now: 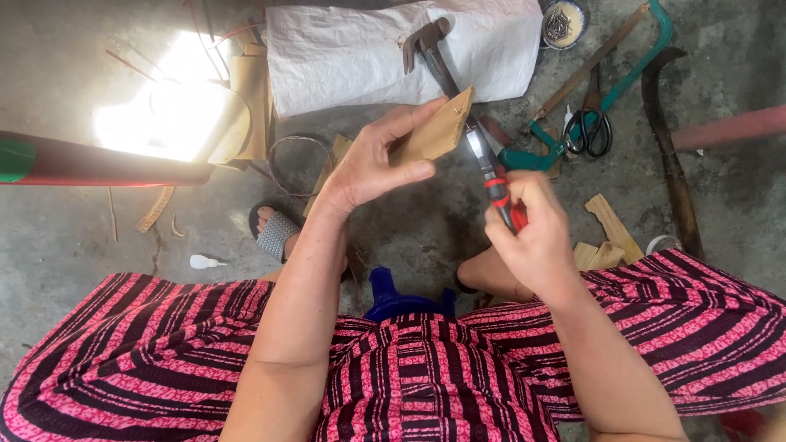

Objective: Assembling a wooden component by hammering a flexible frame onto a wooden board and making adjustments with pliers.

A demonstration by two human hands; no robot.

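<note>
My left hand [372, 168] grips a thin wooden piece [438, 131]; my right hand [532, 233] clasps red-handled pliers [490, 176] beside it, above the white sack [393, 53] on the floor.

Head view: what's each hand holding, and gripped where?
Left hand holds a flat wood piece by its lower end, thumb across the face. Right hand grips pliers by the red handles, nose toward the wood.

Pliers [496, 187] red-black handles; wood piece [438, 131] tan; saw [606, 90] teal; sack [360, 53] white.
</note>
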